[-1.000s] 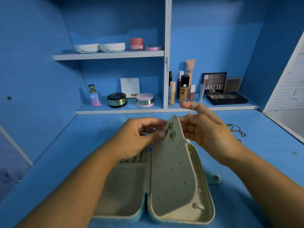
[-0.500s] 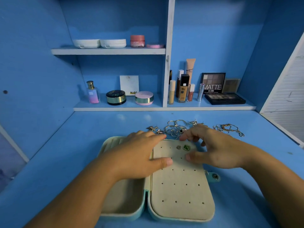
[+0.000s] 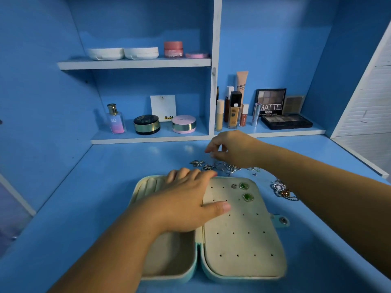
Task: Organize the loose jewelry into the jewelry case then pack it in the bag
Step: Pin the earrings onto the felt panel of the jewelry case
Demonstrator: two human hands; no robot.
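The mint jewelry case [image 3: 243,267] lies open on the blue desk. Its cream earring panel [image 3: 239,235] is folded flat over the right half and carries two green earrings [image 3: 245,191] and a small stud near its far edge. My left hand [image 3: 186,199] rests flat on the case, with the thumb on the panel. My right hand [image 3: 237,151] hovers over the pile of silver jewelry [image 3: 224,168] behind the case. Its thumb and fingertips are drawn together; whether they pinch a piece is blurred. A necklace with a pendant [image 3: 281,190] lies right of the case. No bag is in view.
A low shelf [image 3: 148,139] behind the desk holds a perfume bottle [image 3: 115,120], compacts, foundation tubes [image 3: 233,111] and an eyeshadow palette [image 3: 285,121]. An upper shelf [image 3: 135,63] has white cases and a pink jar. A white louvred door [image 3: 372,98] is at right.
The earring panel, held upright a second ago, now lies flat. My right hand left the panel and reached back over the loose silver jewelry. My left hand stays on the case.
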